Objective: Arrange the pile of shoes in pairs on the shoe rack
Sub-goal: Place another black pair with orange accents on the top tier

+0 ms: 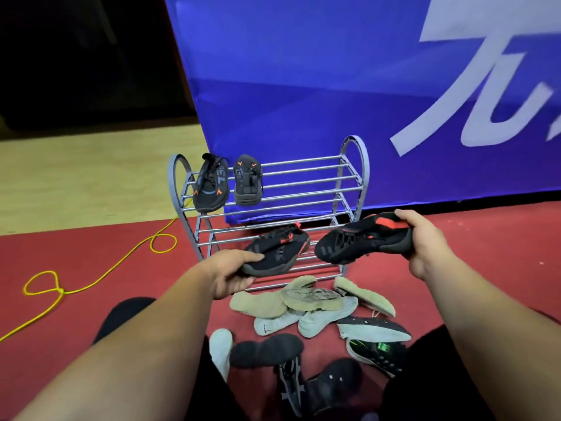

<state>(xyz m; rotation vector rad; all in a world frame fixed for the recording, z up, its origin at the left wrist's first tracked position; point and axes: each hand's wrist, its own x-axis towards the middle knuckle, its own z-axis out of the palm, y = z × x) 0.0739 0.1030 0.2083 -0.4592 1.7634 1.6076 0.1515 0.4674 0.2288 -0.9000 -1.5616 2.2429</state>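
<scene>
the left hand (233, 275) holds a black shoe w/ red bits (279, 250) by its near end. its fingers (252, 256) are clamped on the shoe, thumb on top & the rest under the sole. the right hand (425, 238) holds a 2nd black & red shoe (364, 238) by the heel end, its fingers curled tight round it, toe pointing left. both shoes are up in the air in front of the low shelves of the shoe rack (355, 165), near each other but not touching.

the rack is grey metal w/ round ends. it stands on the red floor (91, 253) in front of a big blue banner (303, 86). on its top shelf, at the left end, sits a pair of dark shoes w/ orange marks: one (211, 186) leans on its side, the other (247, 182) sits just beside it.

the pile of shoes (309, 294) lies on the floor btw the rack & the person's legs. up front are tan ones, then pale ones under them. a black shoe w/ a white sole (373, 328) & a green & black shoe (376, 354) lie on the right. more black ones & a white shoe (221, 347) lie closest in.

a yellow cord (121, 262) loops over the floor on the left.
</scene>
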